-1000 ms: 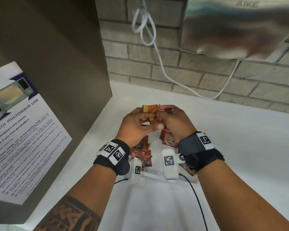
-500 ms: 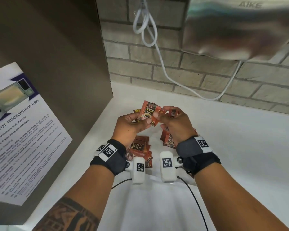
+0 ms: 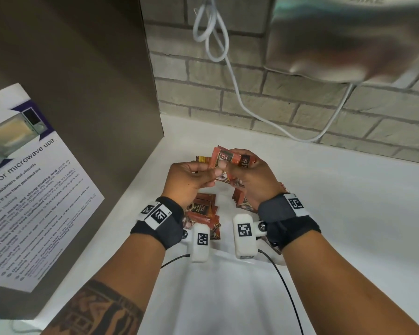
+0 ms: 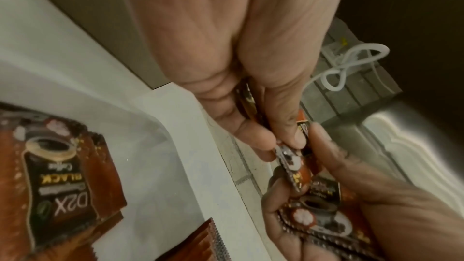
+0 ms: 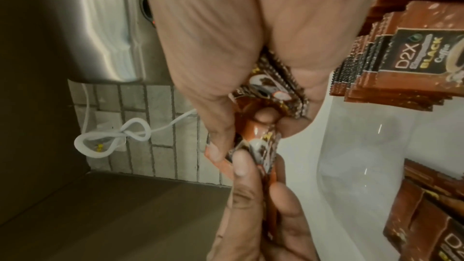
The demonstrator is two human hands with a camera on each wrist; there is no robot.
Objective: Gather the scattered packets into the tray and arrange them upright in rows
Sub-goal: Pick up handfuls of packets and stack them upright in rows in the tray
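Both hands meet above the white tray (image 3: 227,255) and hold a small bunch of orange-brown D2X coffee packets (image 3: 224,158). My left hand (image 3: 210,174) pinches one packet (image 4: 292,159) by its lower edge. My right hand (image 3: 230,170) grips a thin stack of packets (image 5: 272,91) between thumb and fingers. Below the hands, several packets (image 3: 204,211) lie in a loose pile at the tray's left. Another set of packets (image 5: 401,62) stands on edge in a row at the tray's right. The wrists hide part of the tray.
A brown cabinet side (image 3: 87,105) with a microwave notice (image 3: 31,189) stands close on the left. Behind the tray rises a brick wall (image 3: 288,112) with a looped white cord (image 3: 212,32). A steel hand dryer (image 3: 348,37) hangs at the upper right. White counter (image 3: 360,213) extends right.
The packet held between the hands has turned from edge-on to face-up, so its D2X print shows. Both hands stayed together above the tray.
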